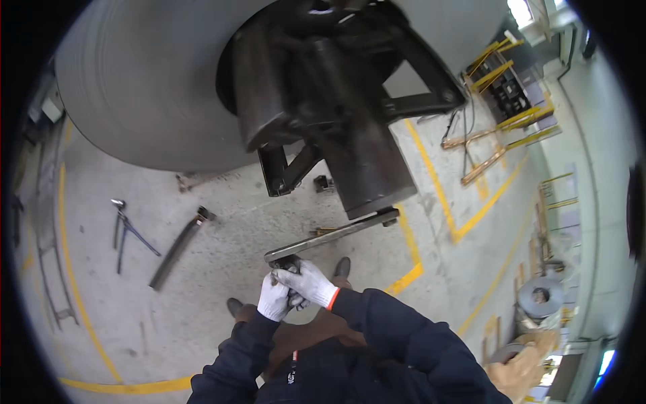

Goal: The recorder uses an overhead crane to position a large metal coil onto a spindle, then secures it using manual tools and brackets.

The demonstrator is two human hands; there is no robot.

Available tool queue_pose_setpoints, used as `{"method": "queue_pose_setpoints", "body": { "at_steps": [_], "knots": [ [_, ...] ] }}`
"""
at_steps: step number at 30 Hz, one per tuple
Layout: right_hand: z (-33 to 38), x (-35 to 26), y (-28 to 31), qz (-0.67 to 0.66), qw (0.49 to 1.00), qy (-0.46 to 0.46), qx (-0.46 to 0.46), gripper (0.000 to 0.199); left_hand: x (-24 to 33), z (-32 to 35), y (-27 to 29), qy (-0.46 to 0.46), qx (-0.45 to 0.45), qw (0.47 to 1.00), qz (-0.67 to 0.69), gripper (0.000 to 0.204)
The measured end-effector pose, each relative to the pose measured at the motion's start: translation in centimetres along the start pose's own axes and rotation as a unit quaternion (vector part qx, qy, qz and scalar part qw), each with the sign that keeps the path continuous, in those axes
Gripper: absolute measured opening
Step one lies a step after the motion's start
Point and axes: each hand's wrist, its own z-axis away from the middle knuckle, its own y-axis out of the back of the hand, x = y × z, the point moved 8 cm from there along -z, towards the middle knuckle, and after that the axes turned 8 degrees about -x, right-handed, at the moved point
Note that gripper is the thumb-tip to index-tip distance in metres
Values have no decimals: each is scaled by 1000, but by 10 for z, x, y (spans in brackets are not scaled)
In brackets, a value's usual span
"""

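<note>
Both my hands wear white work gloves and are close together at the near end of a long flat metal crank (pixel 330 238). My left hand (pixel 274 298) is closed around the crank's dark handle, which the gloves mostly hide. Just above and to the right, my right hand (pixel 309 283) is closed over the same handle. The crank's far end meets the tip of a dark, heavy steel mandrel (pixel 367 165). Arms with hinged links spread from that mandrel inside a huge grey metal coil (pixel 155 87).
On the floor to the left lie a long-handled cutter (pixel 134 232) and a dark bar with a metal head (pixel 178 249). Yellow lines (pixel 431 182) mark the concrete. A yellow-framed cart (pixel 508 94) and smaller coils (pixel 540 296) stand at the right.
</note>
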Motion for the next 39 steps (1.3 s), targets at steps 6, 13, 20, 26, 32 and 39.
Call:
{"method": "queue_pose_setpoints", "body": {
  "at_steps": [6, 13, 20, 26, 32, 39],
  "knots": [
    [-5, -14, 20, -31, 994, 81, -71, 41, 30, -10, -25, -5, 126, 978, -166, 23],
    [-50, 1, 20, 15, 988, 22, -149, 56, 3, -12, 46, -108, 344, 903, -234, 18],
    [-77, 88, 120, -9, 991, 113, -66, 61, -101, -88, 75, -47, 315, 885, -340, 7],
    [-93, 150, 241, 15, 996, -12, -82, 52, -190, -194, 15, 86, 191, 959, -190, 19],
    [-116, 166, 224, -44, 957, 229, -173, 53, -138, -195, 16, 159, 167, 821, -522, 23],
    [-170, 179, 228, -38, 959, 271, -76, 59, -135, -187, -2, 122, 348, 897, -243, 11]
  ]
}}
